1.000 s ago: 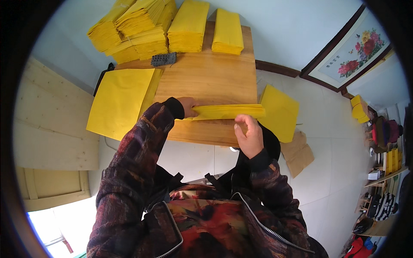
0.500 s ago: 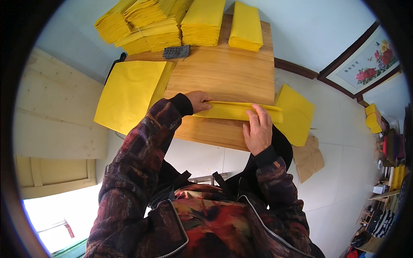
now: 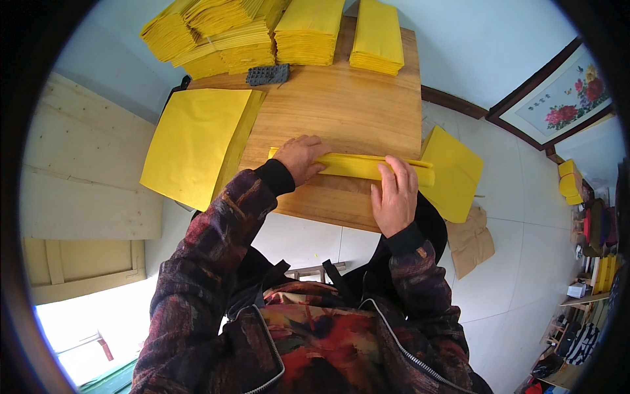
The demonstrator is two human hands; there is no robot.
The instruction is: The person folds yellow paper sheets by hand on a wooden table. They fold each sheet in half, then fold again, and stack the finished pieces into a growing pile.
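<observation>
A long, narrow fold of yellow paper [image 3: 354, 167] lies across the near part of the wooden table, with slightly raised layers along its far edge. My left hand [image 3: 302, 159] is closed over it near its left end, fingers on the far side and thumb on the near side. Toward the right end, my right hand [image 3: 396, 197] rests with its fingertips on the paper, fingers slightly apart and thumb spread away. To the left of my left hand sits a thick stack of flat yellow sheets [image 3: 190, 141].
Folded yellow paper stacks [image 3: 308, 33] line the table's [image 3: 341, 105] far side, beside a dark grey textured block [image 3: 268, 75]. More yellow sheets [image 3: 456, 174] are at the right, above brown paper [image 3: 471, 243] on the floor. A framed flower picture [image 3: 564, 98] leans by the wall.
My left hand has shifted from pinching the paper's far edge to lying over the fold, exposing its left end. My right hand stays at nearly the same place on the paper.
</observation>
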